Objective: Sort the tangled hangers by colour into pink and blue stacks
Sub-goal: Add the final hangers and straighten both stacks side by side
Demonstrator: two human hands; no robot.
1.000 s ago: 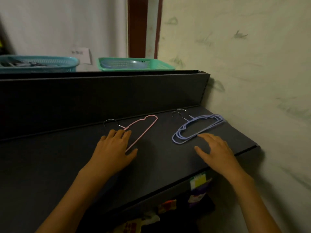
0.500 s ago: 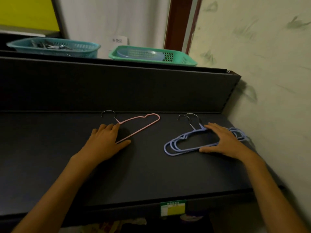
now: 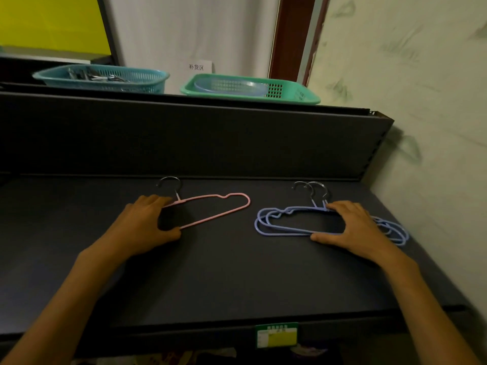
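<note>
On the dark shelf, the left hand lies flat, fingers relaxed, across the pink hanger; the right hand rests likewise on the blue hanger stack, well apart.

You have bare dark shelf between the pink wire hanger and blue wire hangers; the dark back panel blocks behind.
</note>
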